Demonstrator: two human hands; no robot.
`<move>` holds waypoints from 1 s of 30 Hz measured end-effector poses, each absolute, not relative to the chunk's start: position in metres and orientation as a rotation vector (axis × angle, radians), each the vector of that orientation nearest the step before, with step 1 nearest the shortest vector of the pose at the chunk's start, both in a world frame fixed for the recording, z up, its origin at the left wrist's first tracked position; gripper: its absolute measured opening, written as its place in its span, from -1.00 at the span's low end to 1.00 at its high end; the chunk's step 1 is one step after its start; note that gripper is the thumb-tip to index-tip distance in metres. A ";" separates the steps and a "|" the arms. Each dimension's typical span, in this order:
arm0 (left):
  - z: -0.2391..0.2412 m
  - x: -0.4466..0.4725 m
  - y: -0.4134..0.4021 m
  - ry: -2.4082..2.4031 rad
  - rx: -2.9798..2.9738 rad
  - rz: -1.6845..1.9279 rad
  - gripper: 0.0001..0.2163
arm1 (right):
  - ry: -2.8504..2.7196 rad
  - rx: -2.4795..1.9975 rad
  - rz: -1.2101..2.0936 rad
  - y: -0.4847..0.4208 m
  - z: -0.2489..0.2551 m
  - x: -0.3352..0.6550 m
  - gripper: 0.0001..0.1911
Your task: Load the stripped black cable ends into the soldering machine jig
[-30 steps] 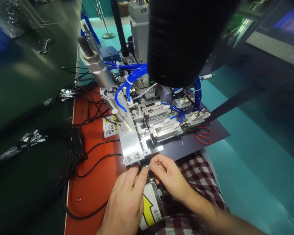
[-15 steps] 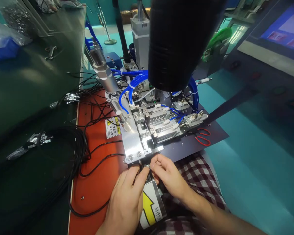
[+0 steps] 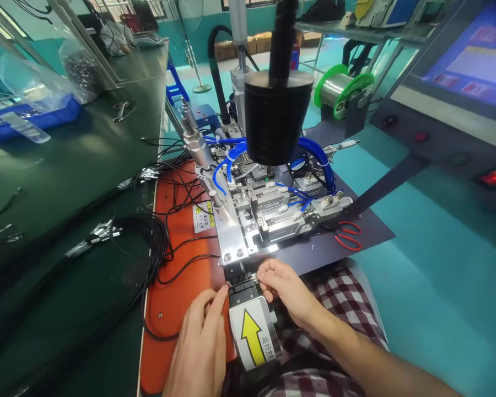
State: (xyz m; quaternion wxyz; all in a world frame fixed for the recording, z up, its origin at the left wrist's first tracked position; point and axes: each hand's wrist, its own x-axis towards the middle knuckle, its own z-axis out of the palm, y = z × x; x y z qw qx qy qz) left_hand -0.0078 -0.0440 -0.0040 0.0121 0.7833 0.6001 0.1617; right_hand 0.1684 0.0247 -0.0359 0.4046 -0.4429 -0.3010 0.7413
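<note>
My right hand is closed in a pinch on a small silver metal piece, just above a black slotted block. My left hand rests at the left side of that block, its thumb and forefinger drawn together at its edge. Whatever lies between the left fingertips is hidden. Nearer me, a white label with a yellow arrow covers the housing attached to the block. Beyond my hands stands a machine with a metal plate, small cylinders and blue air tubes.
Coiled black cables spread across the dark table and orange base. Red-handled scissors lie on the grey plate at right. A black nozzle hangs overhead. A screen panel and wire spool stand right.
My left hand has drawn back to the left, away from the right fingertips, uncovering the black block. The right hand keeps its pinch. The head view has tilted up.
</note>
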 end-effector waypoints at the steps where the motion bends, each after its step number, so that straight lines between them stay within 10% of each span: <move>1: -0.008 -0.011 -0.052 1.994 2.410 0.416 -0.55 | -0.764 -1.118 1.871 0.025 -0.036 0.169 -0.74; 30: -0.043 -0.043 -0.060 2.022 2.487 0.138 -0.42 | -0.825 -1.384 1.780 -0.019 -0.095 0.223 -0.63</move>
